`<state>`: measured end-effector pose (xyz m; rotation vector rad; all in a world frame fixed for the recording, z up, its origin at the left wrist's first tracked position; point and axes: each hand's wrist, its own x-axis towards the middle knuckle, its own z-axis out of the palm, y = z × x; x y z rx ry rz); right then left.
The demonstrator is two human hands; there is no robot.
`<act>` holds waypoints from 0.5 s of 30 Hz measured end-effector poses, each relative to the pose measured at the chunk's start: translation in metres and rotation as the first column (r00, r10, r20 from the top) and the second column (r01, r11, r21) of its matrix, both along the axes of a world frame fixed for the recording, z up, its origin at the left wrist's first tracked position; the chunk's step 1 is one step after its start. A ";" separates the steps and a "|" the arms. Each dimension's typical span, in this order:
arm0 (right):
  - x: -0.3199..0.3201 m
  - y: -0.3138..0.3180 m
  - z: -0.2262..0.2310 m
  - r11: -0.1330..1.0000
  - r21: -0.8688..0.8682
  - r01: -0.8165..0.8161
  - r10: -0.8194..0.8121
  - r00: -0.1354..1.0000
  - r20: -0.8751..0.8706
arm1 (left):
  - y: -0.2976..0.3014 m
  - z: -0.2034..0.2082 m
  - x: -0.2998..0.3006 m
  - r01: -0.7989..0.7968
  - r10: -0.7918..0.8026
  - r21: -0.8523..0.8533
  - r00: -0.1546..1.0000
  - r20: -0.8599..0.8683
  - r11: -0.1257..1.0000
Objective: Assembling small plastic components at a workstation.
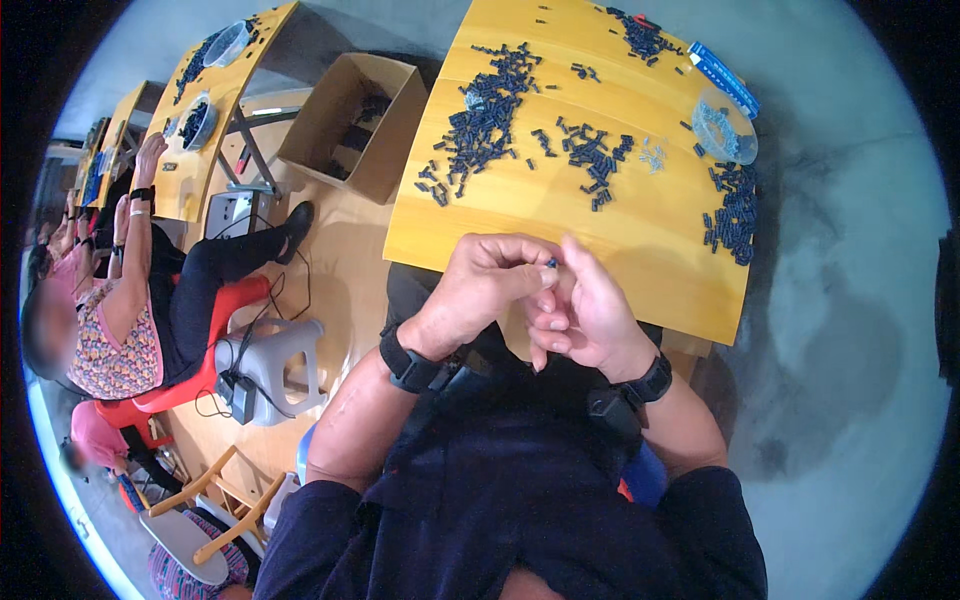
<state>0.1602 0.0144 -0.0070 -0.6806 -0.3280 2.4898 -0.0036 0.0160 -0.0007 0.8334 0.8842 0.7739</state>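
Observation:
My left hand (480, 293) and my right hand (604, 318) meet just in front of the table's near edge. A small dark part (551, 263) shows at the tips of my left thumb and forefinger, which pinch it. The fingers of my right hand are curled in close beside it, and whatever they hold is hidden. On the yellow table (480, 240) beyond lie a large pile of small black plastic parts (490, 115), a smaller pile of black parts (594, 155) and a few pale clear bits (653, 154).
At the table's right are a clear plastic tub (738, 145), a blue-and-white box (722, 78) and more black parts (735, 210). An open cardboard box (300, 140) stands on the floor to the left. Further left, a person sits at another table (180, 190), near a grey stool (285, 370).

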 end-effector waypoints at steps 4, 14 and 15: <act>0.008 -0.009 -0.018 0.998 0.040 -0.043 0.039 0.995 0.093 | -0.006 -0.003 0.006 -0.006 0.006 0.021 1.000 -0.006 1.000; 0.005 -0.017 -0.010 0.998 -0.059 -0.030 0.022 0.992 -0.121 | -0.012 -0.011 0.003 0.008 -0.007 0.041 1.000 -0.005 0.999; 0.007 -0.015 -0.009 0.998 -0.058 -0.030 0.023 0.992 -0.121 | -0.012 -0.010 0.004 -0.013 0.013 0.046 1.000 0.000 0.999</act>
